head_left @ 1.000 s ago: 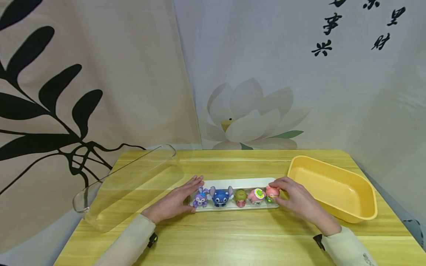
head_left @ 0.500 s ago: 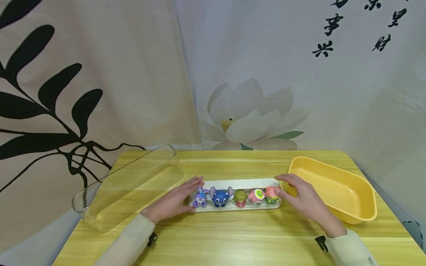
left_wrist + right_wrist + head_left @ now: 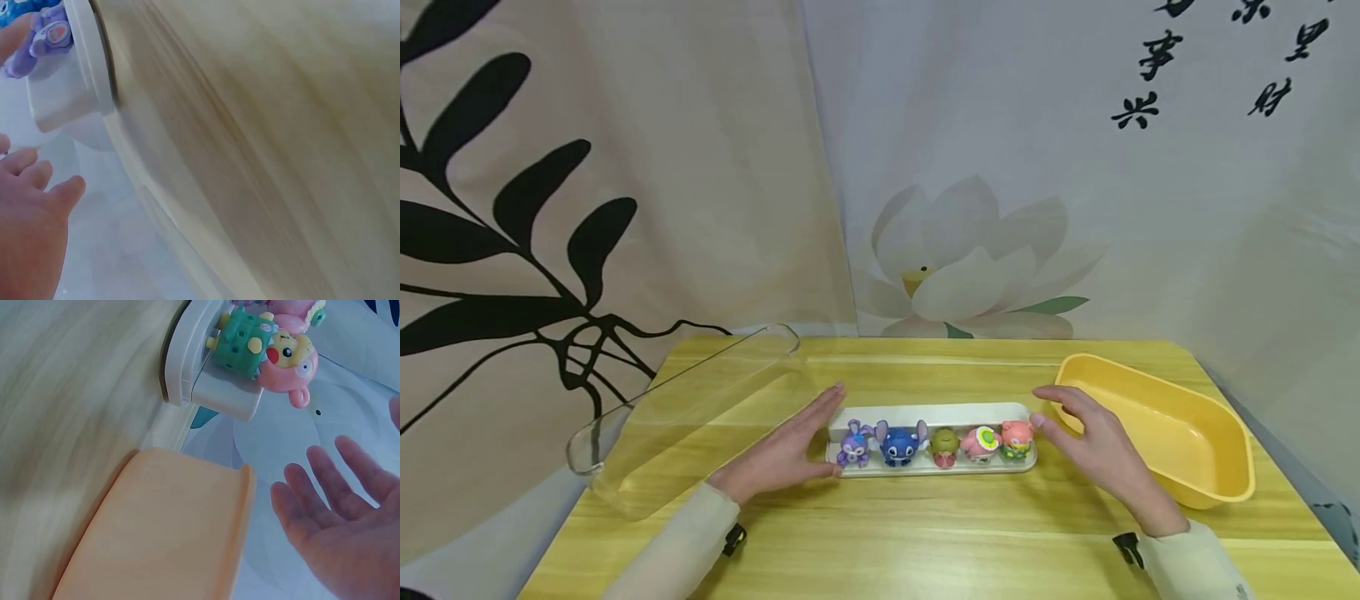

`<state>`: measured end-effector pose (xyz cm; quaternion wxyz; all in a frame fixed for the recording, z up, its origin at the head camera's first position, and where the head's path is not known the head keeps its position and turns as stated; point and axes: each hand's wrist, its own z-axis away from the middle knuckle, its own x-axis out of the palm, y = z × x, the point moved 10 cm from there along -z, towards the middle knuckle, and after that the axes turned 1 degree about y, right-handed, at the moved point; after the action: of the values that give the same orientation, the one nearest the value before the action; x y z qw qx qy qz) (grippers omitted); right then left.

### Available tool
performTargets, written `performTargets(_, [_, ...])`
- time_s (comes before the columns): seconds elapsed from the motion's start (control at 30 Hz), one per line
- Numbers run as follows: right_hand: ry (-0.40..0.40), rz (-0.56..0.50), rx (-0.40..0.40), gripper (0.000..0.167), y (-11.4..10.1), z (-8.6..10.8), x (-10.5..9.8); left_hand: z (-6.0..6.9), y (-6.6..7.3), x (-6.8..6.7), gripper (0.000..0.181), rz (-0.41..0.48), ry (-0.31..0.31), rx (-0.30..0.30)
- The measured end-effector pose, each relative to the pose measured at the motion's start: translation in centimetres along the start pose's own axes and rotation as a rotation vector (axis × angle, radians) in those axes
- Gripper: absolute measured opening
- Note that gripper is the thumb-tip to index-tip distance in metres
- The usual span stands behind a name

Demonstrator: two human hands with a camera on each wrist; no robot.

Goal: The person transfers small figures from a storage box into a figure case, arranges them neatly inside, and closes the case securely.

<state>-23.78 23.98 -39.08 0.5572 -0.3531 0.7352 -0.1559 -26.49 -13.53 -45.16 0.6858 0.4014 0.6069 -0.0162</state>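
Note:
A long white stepped stand (image 3: pixel 934 412) holds several small toy figurines in a row. From left to right they are a purple rabbit-like figurine (image 3: pixel 853 447), a blue big-eared one (image 3: pixel 901 446), an olive-green one (image 3: pixel 944 447), a pink one (image 3: pixel 976 444) with a round green-and-white patch, and a pink one in green (image 3: pixel 1017 439). My left hand (image 3: pixel 784 450) is spread beside the stand's left end, its thumb close to that corner. Just off the right end, my right hand (image 3: pixel 1093 443) holds nothing, and its fingers stand apart from the pink-and-green figurine (image 3: pixel 250 350).
A clear plastic cover (image 3: pixel 700 417) lies slanted on the left of the wooden table (image 3: pixel 925 533). On the right, a yellow plastic basin (image 3: pixel 1150 425) stands behind my right hand. A printed curtain (image 3: pixel 970 125) hangs behind the table.
My right hand has let go of the rightmost pink figurine and drawn off to the right. The left hand has shifted slightly left, its fingers lifting away from the stand's end.

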Motion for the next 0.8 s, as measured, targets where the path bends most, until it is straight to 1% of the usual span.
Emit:
performTargets(0.07, [0.006, -0.003, 0.001, 0.041, 0.0, 0.0, 0.0, 0.5, 0.0, -0.6, 0.109, -0.025, 0.034, -0.011])
performTargets(0.1, [0.013, -0.003, 0.001, 0.041, 0.0, 0.0, -0.1, 0.8, 0.1, -1.0, 0.107, -0.037, 0.061, -0.012])
performTargets(0.2, [0.037, -0.010, 0.003, 0.041, 0.0, 0.1, -0.2, 1.8, 0.5, -2.6, 0.096, -0.068, 0.170, -0.005])
performTargets(0.33, [0.070, -0.023, 0.015, 0.040, 0.1, 0.2, -0.5, 3.1, 1.1, -5.3, 0.081, -0.081, 0.330, 0.010])
performTargets(0.53, [0.085, -0.009, 0.033, 0.038, 0.5, 0.3, -0.5, 4.9, 1.4, -8.7, 0.070, -0.086, 0.514, 0.019])
performTargets(0.7, [0.084, -0.013, 0.018, 0.037, 0.3, 0.2, -0.4, 7.2, 1.1, -11.1, 0.067, -0.093, 0.664, 0.034])
performTargets(0.8, [0.085, -0.014, 0.008, 0.037, 0.1, 0.1, -0.4, 9.0, 0.7, -12.6, 0.060, -0.104, 0.768, 0.066])
